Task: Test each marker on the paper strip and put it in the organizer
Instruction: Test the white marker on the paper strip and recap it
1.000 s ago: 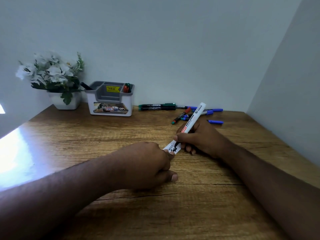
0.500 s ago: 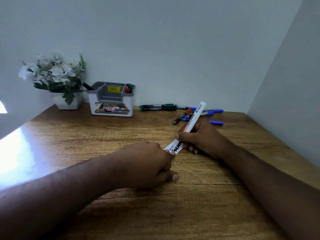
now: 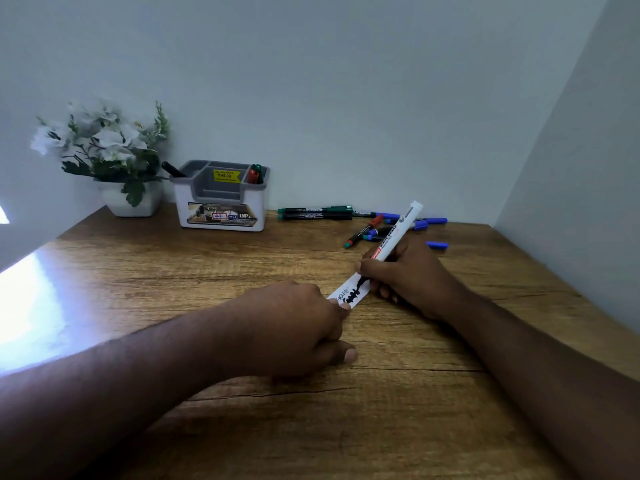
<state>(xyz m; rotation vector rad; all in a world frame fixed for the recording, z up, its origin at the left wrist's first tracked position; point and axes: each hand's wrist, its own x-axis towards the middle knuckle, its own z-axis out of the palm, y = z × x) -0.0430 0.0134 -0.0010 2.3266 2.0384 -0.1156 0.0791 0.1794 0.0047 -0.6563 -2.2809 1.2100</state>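
With the left hand (image 3: 294, 327) pinning the paper strip (image 3: 348, 293) and the right hand (image 3: 407, 275) gripping the white marker (image 3: 394, 233), a slackened press could let the strip skid.

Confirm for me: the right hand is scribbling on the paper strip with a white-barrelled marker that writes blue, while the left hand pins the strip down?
Not quite. The head view shows the ink is black, not blue. The right hand holds the white-barrelled marker on the paper strip, and the left hand pins the strip down.
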